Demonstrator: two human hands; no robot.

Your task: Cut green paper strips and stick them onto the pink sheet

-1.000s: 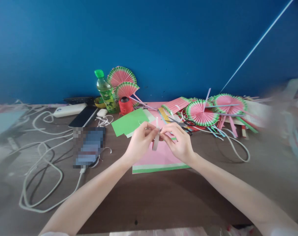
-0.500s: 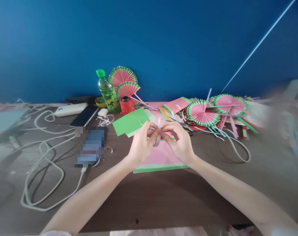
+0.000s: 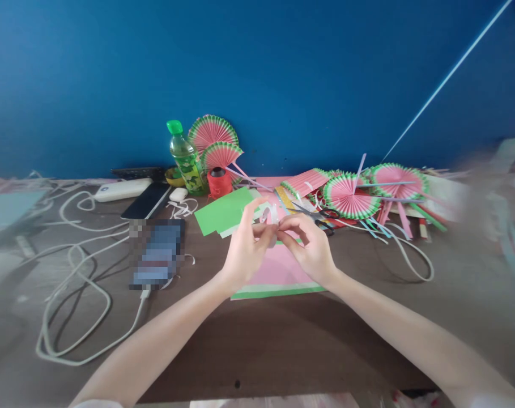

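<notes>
A narrow whitish roll of tape (image 3: 273, 214) is held up between my two hands, over the middle of the desk. My left hand (image 3: 247, 245) grips it between thumb and fingers, with the index finger raised. Thumb and fingertips of my right hand (image 3: 307, 241) pinch at the tape's near side, touching the left fingertips; the exact spot is hidden. Beneath the hands lies a pink paper sheet (image 3: 278, 269) with pale and bright green strips along its near edge. Green paper (image 3: 223, 211) lies behind my left hand.
Black scissors (image 3: 323, 216) lie behind my right hand, beside pleated pink-and-green paper fans (image 3: 351, 195). Farther left stand a green-capped bottle (image 3: 188, 164) and a red thread spool (image 3: 219, 183). A phone (image 3: 157, 255) with a looping white cable (image 3: 108, 300) lies at left.
My left index finger has lifted and straightened away from the tape, so more of the roll shows. Both hands stay in nearly the same place.
</notes>
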